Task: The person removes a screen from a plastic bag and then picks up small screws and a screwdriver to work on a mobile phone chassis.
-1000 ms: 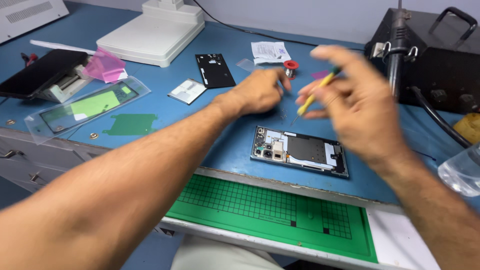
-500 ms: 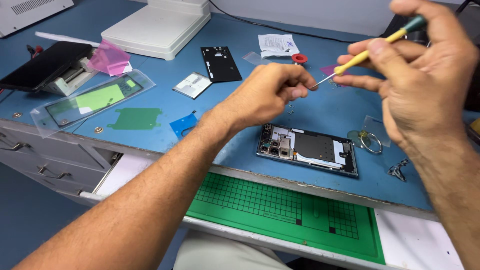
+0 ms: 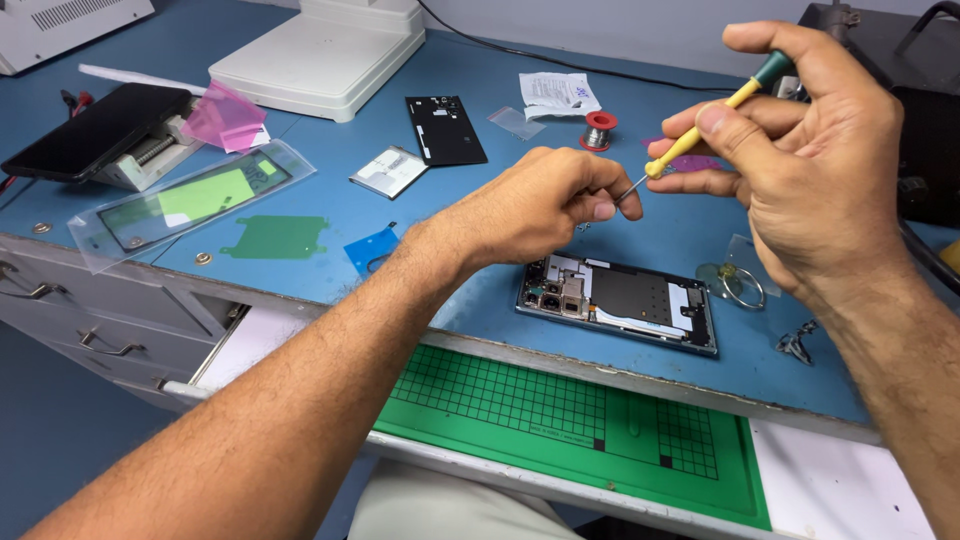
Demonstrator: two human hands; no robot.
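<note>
a: where do things stand with the opened phone (image 3: 618,303)?

b: its back is off and the boards and shields inside lie bare. it rests flat on the blue table (image 3: 500,75), just below both hands and close to the table's near edge. whether any screws are out i cannot tell; they are too small to see.

a: and the hands?

b: the right hand (image 3: 800,170) is closed on a yellow-handled screwdriver (image 3: 700,130), held in the air with the tip slanting down toward the left hand. the left hand (image 3: 535,205) is curled narrow, thumb and fingertips pinched together right at the driver's tip; if something sits in that pinch, it is hidden.

a: so how far along?

b: i'd judge it mid-way: the phone is open, the inside parts seem in place, the black back piece (image 3: 445,130) lies beyond the left hand.

a: room to move?

b: bare table between the hands and the phone. a solder spool (image 3: 600,130) lies beyond the driver's tip, a metal ring (image 3: 742,290) under the right wrist, and a green gridded mat (image 3: 560,420) on the pulled-out shelf nearer the body.
</note>
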